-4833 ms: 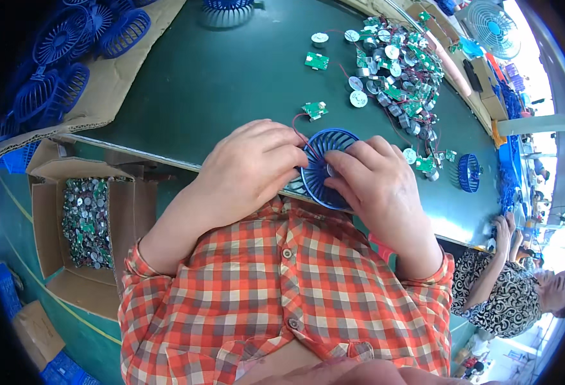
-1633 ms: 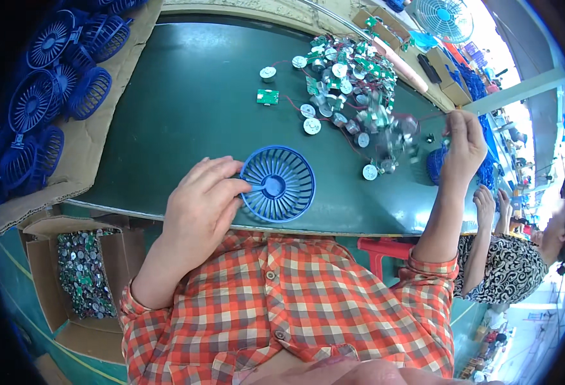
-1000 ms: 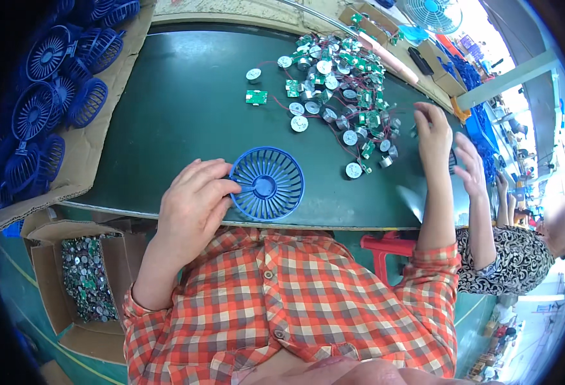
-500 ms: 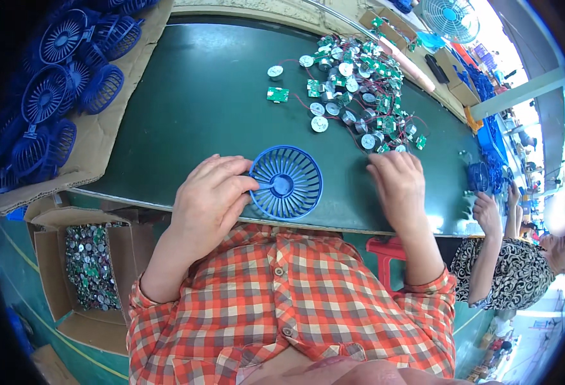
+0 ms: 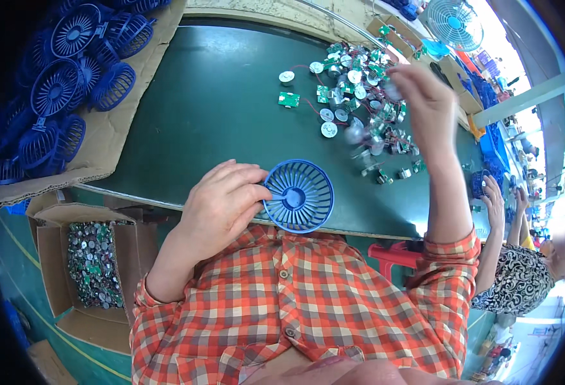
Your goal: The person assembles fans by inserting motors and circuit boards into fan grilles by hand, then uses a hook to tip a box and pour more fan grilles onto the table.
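My left hand pinches the rim of a round blue fan grille between thumb and fingers. The grille has radial slots and a solid centre disc, and is held at the near edge of the green table. Over the right side of a pile of small silver motors and green circuit boards joined by red wires, my right hand is raised. Its fingers are bent and smeared by motion. A blurred silver motor shows beside the fingertips; whether they grip it cannot be made out. Several motors in the pile are also blurred.
A cardboard box of blue fan grilles stands at the left. Below it, another carton holds motors and boards. A red stool is under the table's edge. A co-worker sits at the right.
My right hand has moved from the near table up over the pile's right side. Motors at the pile's near side have shifted and blurred. The left hand keeps its grip on the grille.
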{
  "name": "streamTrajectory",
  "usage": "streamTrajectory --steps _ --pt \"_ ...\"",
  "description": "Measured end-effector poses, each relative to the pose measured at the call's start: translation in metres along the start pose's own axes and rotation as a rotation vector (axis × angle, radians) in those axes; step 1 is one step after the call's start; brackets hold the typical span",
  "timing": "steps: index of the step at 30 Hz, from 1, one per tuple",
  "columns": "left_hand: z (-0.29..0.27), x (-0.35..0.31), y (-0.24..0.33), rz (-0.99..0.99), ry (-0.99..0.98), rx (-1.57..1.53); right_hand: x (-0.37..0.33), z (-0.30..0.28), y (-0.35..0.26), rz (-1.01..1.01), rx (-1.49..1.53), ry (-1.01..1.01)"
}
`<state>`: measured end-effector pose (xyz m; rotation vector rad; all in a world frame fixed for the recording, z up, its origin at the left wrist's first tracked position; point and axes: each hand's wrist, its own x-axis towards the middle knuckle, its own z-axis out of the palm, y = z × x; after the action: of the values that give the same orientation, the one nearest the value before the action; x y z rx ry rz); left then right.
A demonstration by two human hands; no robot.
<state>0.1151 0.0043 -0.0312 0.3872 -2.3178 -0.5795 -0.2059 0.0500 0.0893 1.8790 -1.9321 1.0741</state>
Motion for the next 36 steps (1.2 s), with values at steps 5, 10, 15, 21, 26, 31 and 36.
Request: streamTrajectory --steps 5,10,15,21,26,31,36 --pt "-0.005 -0.001 0.000 0.004 -0.039 0.003 0.051 -0.015 -0.014 0.091 0.388 0.163" --pt "-0.002 0.004 -0.003 -0.004 -0.042 -0.049 0.060 0.025 -0.013 -0.056 0.447 -0.133" --pt "-0.006 -0.003 -0.001 -0.013 -0.055 -0.040 0.020 0.055 -0.069 0.126 0.566 -0.332" --pt "-0.006 -0.002 -0.002 0.020 -0.085 -0.087 -0.053 0.074 -0.031 0.189 0.338 -0.585" --pt "-0.005 -0.002 -0.003 0.020 -0.070 -0.073 -0.072 0.055 -0.027 -0.036 -0.010 -0.399" --pt "-0.004 -0.002 -0.002 0.008 -0.071 -0.049 -0.074 0.047 -0.041 -0.286 -0.118 -0.457" --pt "-0.004 -0.002 -0.001 -0.019 -0.059 -0.039 -0.058 0.039 -0.041 -0.239 -0.017 -0.483"
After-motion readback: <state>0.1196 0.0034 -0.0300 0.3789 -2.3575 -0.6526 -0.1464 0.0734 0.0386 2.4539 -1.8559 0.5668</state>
